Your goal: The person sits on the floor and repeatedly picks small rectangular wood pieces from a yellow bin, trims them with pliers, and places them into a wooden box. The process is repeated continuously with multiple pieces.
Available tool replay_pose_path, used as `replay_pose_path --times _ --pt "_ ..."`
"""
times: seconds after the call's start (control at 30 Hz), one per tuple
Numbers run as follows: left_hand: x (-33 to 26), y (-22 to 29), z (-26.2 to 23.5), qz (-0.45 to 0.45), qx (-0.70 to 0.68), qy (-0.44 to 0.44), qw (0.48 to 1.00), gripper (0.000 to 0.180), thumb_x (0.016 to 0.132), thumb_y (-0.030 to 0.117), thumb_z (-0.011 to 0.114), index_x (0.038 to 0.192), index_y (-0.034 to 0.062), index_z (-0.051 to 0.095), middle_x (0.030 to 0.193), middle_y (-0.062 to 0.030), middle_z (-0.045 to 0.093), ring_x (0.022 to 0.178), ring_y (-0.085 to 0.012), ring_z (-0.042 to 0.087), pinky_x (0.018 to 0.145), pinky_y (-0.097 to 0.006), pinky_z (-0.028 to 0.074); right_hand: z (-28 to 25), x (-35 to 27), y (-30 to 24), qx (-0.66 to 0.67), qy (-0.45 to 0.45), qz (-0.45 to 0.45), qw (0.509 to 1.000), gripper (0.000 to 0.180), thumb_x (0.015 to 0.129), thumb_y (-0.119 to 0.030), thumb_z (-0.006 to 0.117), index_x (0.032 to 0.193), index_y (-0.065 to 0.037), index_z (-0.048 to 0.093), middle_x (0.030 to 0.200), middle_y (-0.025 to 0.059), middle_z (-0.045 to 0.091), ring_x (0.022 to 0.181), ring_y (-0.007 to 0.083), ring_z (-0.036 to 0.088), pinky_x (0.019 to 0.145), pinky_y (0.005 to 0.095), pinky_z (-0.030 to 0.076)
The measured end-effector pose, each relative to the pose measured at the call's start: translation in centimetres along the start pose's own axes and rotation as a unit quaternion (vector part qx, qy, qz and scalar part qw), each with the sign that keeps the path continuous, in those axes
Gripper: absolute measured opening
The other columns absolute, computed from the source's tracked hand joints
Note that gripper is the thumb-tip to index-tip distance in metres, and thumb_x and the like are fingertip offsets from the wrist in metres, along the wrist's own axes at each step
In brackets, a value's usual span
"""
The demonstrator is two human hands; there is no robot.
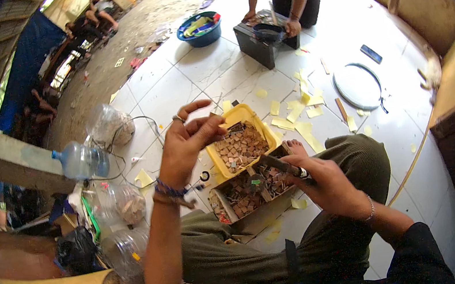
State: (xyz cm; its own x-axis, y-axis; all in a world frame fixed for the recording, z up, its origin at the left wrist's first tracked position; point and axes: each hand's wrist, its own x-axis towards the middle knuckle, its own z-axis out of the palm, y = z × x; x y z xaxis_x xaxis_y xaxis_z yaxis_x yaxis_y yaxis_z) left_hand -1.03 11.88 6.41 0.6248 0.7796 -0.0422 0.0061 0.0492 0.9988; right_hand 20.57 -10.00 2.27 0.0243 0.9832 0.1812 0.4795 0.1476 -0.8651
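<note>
My left hand (186, 139) is raised over the left edge of a yellow plastic tub (216, 164). Its thumb and forefinger are pinched together; a small dark bit shows at the fingertips, too small to name. Small brown square pieces (242, 143) fill the tub. In front of it stands an open box (244, 217) with dividers, holding more such squares. My right hand (326, 180) is closed round a dark, narrow tool (280, 163), its end pointing left above the box. The palm hides the tool's handle, so I cannot tell its kind.
Yellow paper scraps (308, 133) litter the white tiles. Across from me, another person's hands (293, 27) rest on a black case (254, 45). A blue basin (201, 35), a round hoop (359, 85) and a phone (371, 54) lie around. Plastic jugs (84, 160) stand left.
</note>
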Motion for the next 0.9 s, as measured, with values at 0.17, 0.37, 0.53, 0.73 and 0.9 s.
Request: replay_pose_path --times 0.17,0.37,0.53,0.73,0.9 --pt "-6.0 -0.3 3.7 0.064 -0.095 0.058 0.992 0.043 0.098 0.005 0.073 0.138 0.0016 0.059 0.117 -0.0103 0.073 0.101 -0.0160 0.070 0.095 -0.031 0.057 -1.9 3.3 -1.4 -0.230 0.013 -0.104 0.968 0.074 0.077 0.009 0.066 0.147 -0.010 0.052 0.120 0.0191 0.066 0.095 0.0412 0.070 0.081 0.0491 0.058" --pt "-8.4 -2.2 5.9 0.063 -0.154 0.084 0.983 0.035 0.099 0.003 0.072 0.133 -0.0005 0.064 0.116 -0.0111 0.073 0.104 -0.0148 0.070 0.097 -0.031 0.057 0.4 4.0 -0.5 -0.197 0.041 -0.034 0.979 0.067 0.082 0.012 0.063 0.145 -0.011 0.055 0.122 0.0196 0.067 0.102 0.0419 0.071 0.083 0.0480 0.059" --pt "-9.7 -2.9 5.8 0.041 -0.091 0.075 0.992 0.036 0.100 0.006 0.071 0.135 -0.0025 0.062 0.120 -0.0102 0.074 0.112 -0.0143 0.070 0.098 -0.029 0.057 1.3 3.7 0.5 -0.219 0.048 -0.043 0.973 0.061 0.083 0.013 0.063 0.141 -0.009 0.058 0.125 0.0184 0.066 0.106 0.0413 0.071 0.085 0.0462 0.058" --pt "-9.8 -2.7 6.6 0.043 -0.153 0.084 0.984 0.031 0.099 0.001 0.071 0.129 -0.0008 0.066 0.103 -0.0008 0.070 0.094 -0.0062 0.064 0.086 -0.024 0.054 1.8 3.7 1.1 -0.216 0.025 -0.050 0.975 0.078 0.079 0.013 0.068 0.150 -0.013 0.049 0.131 0.0175 0.059 0.112 0.0392 0.068 0.090 0.0471 0.059" --pt "-9.8 -2.4 6.7 0.052 -0.146 0.083 0.984 0.031 0.098 -0.001 0.071 0.129 -0.0014 0.065 0.100 0.0000 0.068 0.093 -0.0055 0.063 0.084 -0.024 0.054 1.9 3.4 1.3 -0.217 0.037 -0.066 0.973 0.083 0.075 0.017 0.069 0.150 -0.013 0.048 0.131 0.0168 0.058 0.111 0.0383 0.067 0.089 0.0462 0.059"
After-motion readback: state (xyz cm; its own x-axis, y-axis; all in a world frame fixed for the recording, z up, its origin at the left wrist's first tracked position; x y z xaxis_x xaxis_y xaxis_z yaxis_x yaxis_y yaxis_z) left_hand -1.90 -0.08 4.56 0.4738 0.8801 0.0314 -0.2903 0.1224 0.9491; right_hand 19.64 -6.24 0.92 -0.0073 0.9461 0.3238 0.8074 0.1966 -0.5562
